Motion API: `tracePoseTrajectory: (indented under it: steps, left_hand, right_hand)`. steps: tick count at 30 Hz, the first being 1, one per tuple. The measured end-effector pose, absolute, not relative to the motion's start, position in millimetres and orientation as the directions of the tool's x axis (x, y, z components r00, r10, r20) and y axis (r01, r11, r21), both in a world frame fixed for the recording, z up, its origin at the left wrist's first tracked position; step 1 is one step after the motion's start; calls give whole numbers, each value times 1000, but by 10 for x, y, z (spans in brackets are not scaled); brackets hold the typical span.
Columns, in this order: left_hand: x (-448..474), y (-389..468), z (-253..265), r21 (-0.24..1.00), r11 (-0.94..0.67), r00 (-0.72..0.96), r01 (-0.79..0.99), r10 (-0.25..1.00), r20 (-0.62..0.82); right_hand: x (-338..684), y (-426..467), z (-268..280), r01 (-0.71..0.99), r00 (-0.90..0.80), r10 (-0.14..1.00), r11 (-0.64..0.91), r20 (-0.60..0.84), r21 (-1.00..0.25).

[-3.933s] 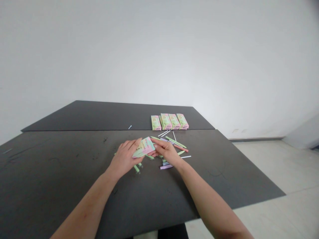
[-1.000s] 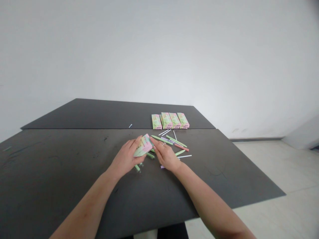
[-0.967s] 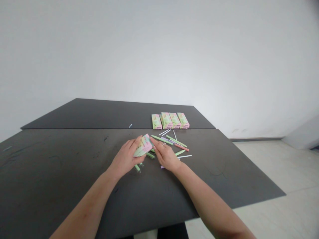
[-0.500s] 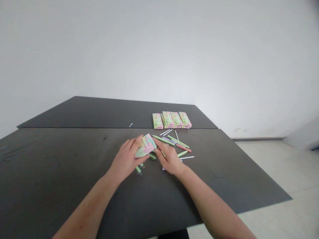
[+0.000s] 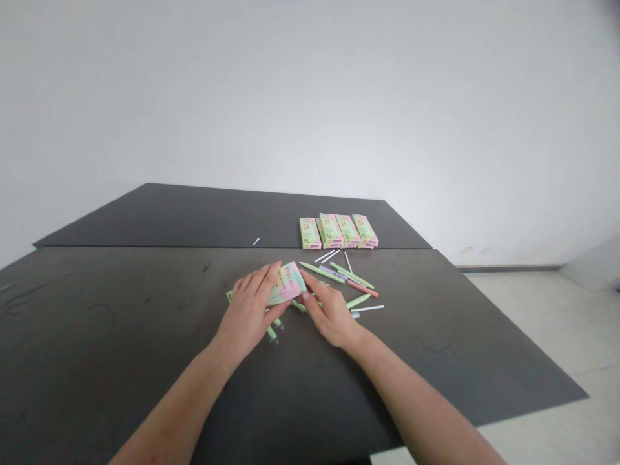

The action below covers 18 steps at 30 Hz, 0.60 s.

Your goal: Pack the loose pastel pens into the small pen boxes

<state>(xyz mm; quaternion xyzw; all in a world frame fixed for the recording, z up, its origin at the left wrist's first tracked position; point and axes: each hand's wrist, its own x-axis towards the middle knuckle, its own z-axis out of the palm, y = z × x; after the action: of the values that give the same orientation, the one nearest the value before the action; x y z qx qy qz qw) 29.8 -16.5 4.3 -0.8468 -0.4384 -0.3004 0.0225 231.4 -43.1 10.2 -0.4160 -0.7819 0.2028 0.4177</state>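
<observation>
A small pink-and-green carton [image 5: 289, 283] with printed lettering lies across my left hand [image 5: 248, 310], whose thumb and fingers are wrapped round its left part. My right hand [image 5: 333, 314] is closed at the carton's right end, with thumb and fingertips pressed at its edge. Under and beside the carton are green pens with clear tips [image 5: 272, 334], partly covered by my left hand. Past my right hand lie green pens [image 5: 322, 272], a purple pen [image 5: 332, 272] and a coral pen [image 5: 364, 289].
Several matching cartons [image 5: 310, 234], some stacked, stand in a row further back, marked with a 5. Thin white sticks [image 5: 368, 309] are scattered by the pens. A small pale piece [image 5: 256, 241] lies at the back of the dark table [image 5: 145, 361]. A seam crosses the tabletop.
The carton has turned flatter, and its green left end now shows beyond my left hand. My right hand stays at its right end. The view has shifted slightly.
</observation>
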Motion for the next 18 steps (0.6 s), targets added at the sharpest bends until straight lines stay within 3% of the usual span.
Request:
tracePoseTrajectory:
  steps: [18]
  left_hand:
    - [276, -150, 63, 331, -667, 446, 667, 714, 540]
  right_hand:
    - [2413, -437, 133, 445, -364, 815, 577, 450, -685]
